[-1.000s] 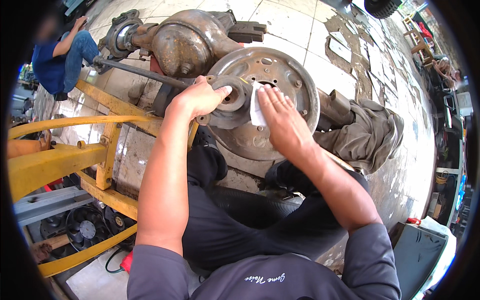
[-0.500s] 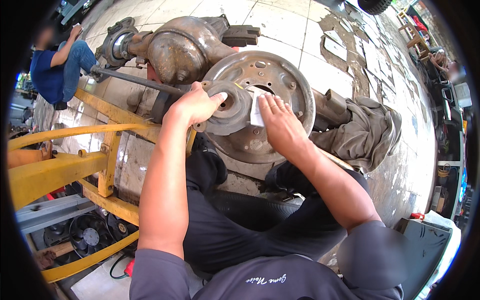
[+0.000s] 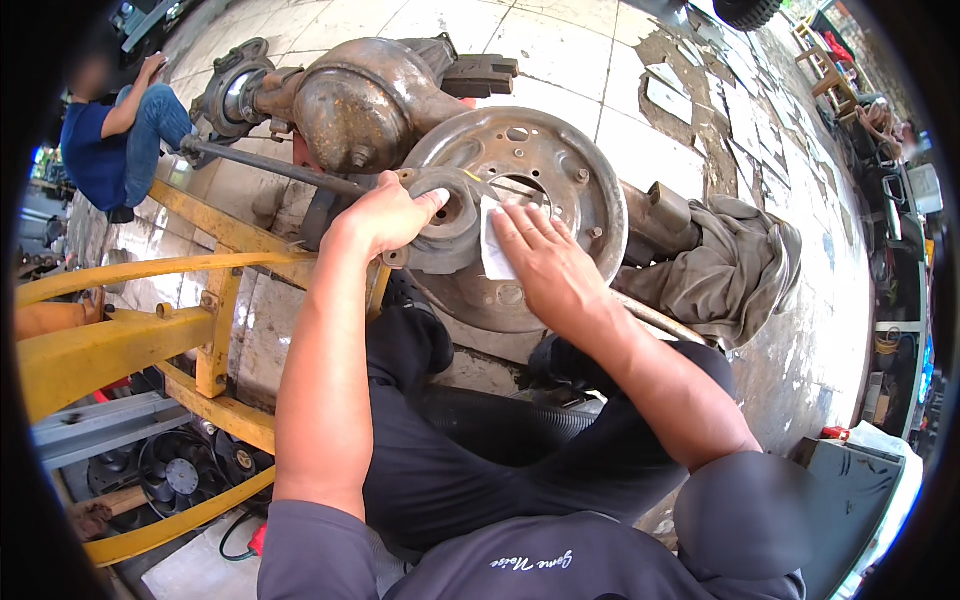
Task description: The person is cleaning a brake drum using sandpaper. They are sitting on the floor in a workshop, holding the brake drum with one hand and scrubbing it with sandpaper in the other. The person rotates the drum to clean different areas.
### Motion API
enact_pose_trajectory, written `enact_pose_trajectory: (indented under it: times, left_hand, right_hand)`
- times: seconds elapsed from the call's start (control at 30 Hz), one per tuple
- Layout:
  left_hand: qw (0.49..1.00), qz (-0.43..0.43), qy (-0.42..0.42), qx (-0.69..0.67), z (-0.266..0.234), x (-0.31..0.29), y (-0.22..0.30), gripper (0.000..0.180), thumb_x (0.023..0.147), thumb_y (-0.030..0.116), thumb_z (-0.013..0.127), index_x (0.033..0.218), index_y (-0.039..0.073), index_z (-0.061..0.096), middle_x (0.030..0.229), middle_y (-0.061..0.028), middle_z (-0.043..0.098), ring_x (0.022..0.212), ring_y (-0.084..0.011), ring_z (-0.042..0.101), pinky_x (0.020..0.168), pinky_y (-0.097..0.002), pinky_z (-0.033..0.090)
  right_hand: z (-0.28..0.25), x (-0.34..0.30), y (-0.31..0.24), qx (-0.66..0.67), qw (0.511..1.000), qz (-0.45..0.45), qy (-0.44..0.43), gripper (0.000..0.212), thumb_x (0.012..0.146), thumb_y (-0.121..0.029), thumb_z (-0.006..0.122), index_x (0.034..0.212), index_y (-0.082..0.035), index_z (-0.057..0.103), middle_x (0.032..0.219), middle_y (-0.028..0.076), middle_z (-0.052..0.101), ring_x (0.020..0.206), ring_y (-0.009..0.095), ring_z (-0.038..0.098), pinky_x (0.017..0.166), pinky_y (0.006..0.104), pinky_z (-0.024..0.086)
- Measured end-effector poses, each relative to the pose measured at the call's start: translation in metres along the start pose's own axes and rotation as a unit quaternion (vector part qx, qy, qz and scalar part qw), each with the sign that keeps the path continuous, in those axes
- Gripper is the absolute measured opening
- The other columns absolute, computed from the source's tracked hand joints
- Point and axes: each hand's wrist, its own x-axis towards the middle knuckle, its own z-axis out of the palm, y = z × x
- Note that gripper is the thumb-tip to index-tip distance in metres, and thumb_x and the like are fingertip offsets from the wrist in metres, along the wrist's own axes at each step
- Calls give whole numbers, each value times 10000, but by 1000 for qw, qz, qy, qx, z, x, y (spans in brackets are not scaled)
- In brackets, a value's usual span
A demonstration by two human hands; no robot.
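My left hand (image 3: 388,215) is closed on the near-left rim of a dull grey round metal flange (image 3: 458,247), its thumb lying over the face by the centre hole. A long metal shaft (image 3: 275,166) runs from behind that hand toward the far left. My right hand (image 3: 550,260) presses a small white sheet (image 3: 494,252) against the flange's right edge, fingers together and extended over it. Whether the sheet is abrasive paper or plain paper I cannot tell. Just behind the flange stands a large round brown backing plate (image 3: 600,165) with bolts and holes.
A rusty axle housing (image 3: 350,100) lies beyond my hands. A crumpled grey-green cloth (image 3: 745,260) covers its right end. At left are a yellow metal frame (image 3: 120,350) and black fans (image 3: 180,475). Another person (image 3: 95,145) in blue sits far left; broken tiles (image 3: 670,90) lie far right.
My right hand and the white sheet have shifted left along the flange's edge. My left hand and the flange have tilted or turned slightly, and more of the backing plate's centre hole shows.
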Motion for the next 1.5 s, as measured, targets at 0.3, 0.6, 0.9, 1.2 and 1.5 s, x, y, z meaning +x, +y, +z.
enact_pose_trajectory:
  times: [0.3, 0.6, 0.9, 1.2, 1.5]
  left_hand:
    - [999, 6, 29, 13, 5, 7, -6, 988, 945, 542, 573, 1504, -135, 120, 1476, -338, 398, 1372, -363, 444, 1057, -408, 429]
    - [1000, 15, 15, 17, 4, 6, -5, 991, 939, 531, 588, 1495, -150, 129, 1481, -340, 390, 1397, -350, 418, 1118, -379, 366]
    - [1000, 16, 20, 15, 2, 8, -3, 987, 933, 528, 608, 1481, -159, 159, 1477, -329, 404, 1404, -343, 409, 1137, -367, 343]
    - [995, 84, 43, -42, 2, -3, -5, 879, 914, 424, 695, 1435, -137, 264, 1386, -291, 518, 1314, -308, 508, 1087, -365, 399]
    - [963, 233, 137, -11, 13, -36, 16, 747, 837, 352, 784, 1364, 2, 386, 1247, -279, 612, 1152, -355, 625, 970, -419, 481]
  right_hand:
    - [-15, 3, 39, 29, 996, 90, 10, 703, 841, 66, 447, 1521, -29, 300, 1538, 246, 364, 1409, 413, 381, 1155, 505, 326]
    - [-29, -18, 1, -12, 996, -6, -88, 572, 866, -13, 515, 1434, -24, 446, 1440, 198, 508, 1315, 437, 488, 1103, 500, 396]
    - [-17, -16, -1, -9, 997, -67, 40, 468, 830, 23, 534, 1294, -25, 556, 1362, 143, 582, 1259, 357, 549, 1040, 489, 444]
    - [-39, -15, 38, 50, 997, 57, -25, 420, 808, 52, 512, 1201, -61, 606, 1256, 128, 654, 1145, 329, 631, 992, 505, 466]
    - [-46, -2, 52, 163, 970, 125, 134, 620, 747, 114, 506, 1345, -47, 546, 1345, 167, 590, 1220, 370, 562, 1015, 427, 472]
